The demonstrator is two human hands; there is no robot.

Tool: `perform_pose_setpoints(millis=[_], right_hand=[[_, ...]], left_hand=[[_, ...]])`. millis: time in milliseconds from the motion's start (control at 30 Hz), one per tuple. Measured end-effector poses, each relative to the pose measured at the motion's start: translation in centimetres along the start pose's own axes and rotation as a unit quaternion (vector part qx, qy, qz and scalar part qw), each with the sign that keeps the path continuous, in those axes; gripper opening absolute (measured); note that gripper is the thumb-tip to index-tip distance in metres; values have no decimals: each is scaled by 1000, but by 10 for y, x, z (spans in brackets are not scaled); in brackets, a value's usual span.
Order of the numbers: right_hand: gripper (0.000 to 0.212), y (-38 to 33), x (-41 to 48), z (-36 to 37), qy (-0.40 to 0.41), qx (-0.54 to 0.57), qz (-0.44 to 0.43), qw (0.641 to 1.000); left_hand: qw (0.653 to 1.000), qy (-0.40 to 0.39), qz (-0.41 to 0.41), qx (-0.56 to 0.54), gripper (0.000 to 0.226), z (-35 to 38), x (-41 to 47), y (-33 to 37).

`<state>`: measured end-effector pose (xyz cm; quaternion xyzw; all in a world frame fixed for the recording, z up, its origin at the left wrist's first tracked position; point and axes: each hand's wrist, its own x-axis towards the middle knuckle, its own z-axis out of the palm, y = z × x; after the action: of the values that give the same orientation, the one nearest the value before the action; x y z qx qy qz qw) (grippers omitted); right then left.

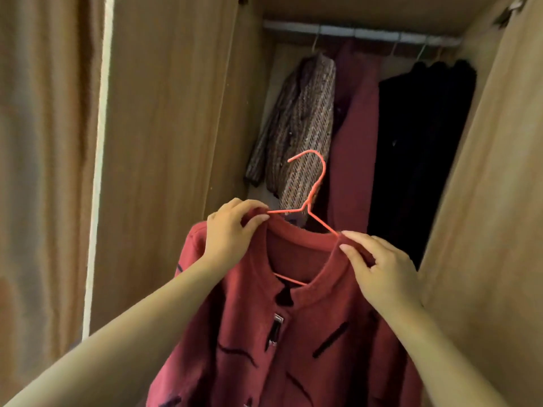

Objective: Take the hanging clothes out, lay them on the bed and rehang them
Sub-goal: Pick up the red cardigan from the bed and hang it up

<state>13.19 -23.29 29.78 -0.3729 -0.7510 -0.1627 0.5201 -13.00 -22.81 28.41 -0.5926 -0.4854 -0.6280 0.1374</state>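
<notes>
Red cardigan (293,333): knit with black dashes and a metal clasp down the front. It is held up before the open wardrobe, off the rail and well below it, on its hanger.
Hanger (307,204): thin coral wire. The hook is free in the air and points up toward the rail. The arms run inside the cardigan's shoulders, and the lower bar shows through the neck opening.
Left grip: left hand (229,233) closed in a pinch, thumb and fingers on the shoulder where the wire enters the knit.
Right grip: right hand (379,274) pinched the same way on the other shoulder, by the collar, over the wire arm.
Rail (361,33): metal bar at the wardrobe top. It carries a tweed jacket (305,118), a dark red coat (355,142) and black garments (423,148).
Step in hand: my reading is that the cardigan is somewhere between rail and bed. Which way it is headed I cannot tell.
Doing it well: keep the wire level so neither shoulder slides off, and pinch knit and wire together. If hanging it, take the hook's neck in one hand and aim for the bare rail right of the tweed jacket's hook.
Hidden: the bed is not in view. The cardigan's hem and sleeves are cut off below. The black garments blur into one mass, so no count. The far hooks are faint.
</notes>
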Motion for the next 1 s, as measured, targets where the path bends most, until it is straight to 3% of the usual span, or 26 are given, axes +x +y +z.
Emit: perform_pose_setpoints(millis=[100,233,433,600,833,1000], right_hand=[[23,25,66,39,20,-12,-15,1000],[22,55,146,92,40,-30,-28,998],[23,91,270,160,77,-74,-50,993],[21,119,373,196,76,-80,-46,993],[20,157,477,235,32,-51,-109,992],[15,159,545,259,89,-102,-144,980]], left_hand=[[999,49,-6,3,21,40,59,-26],[997,37,37,56,19,82,143,-74],[992,51,107,48,41,139,282,-134],[990,88,105,24,19,187,389,-163],[983,149,107,-22,35,235,502,-214],[980,144,134,-27,15,261,554,-237]])
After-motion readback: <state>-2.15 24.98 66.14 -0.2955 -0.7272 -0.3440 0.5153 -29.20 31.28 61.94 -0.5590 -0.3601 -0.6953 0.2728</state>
